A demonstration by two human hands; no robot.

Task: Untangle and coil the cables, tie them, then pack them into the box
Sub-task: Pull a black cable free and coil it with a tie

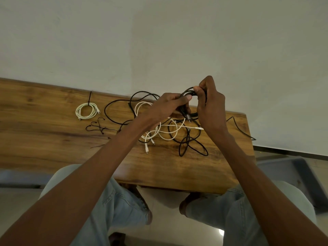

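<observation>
Two hands lifting a thin black cable (190,94) wound in small loops above the desk's (53,139) far right corner, left hand (166,105) pinching the loops, right hand (210,105) curled round them, tangled black and white cables (168,130) lying below, a tied white coil (87,110) by the far edge.

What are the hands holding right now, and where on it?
Both hold the black coil: left hand pinches its near side, right hand grips the top loops.

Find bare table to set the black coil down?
Free: near-left wood of the table, in front of the tied white coil and black ties. Crowded: the cable tangle under both hands.
</observation>
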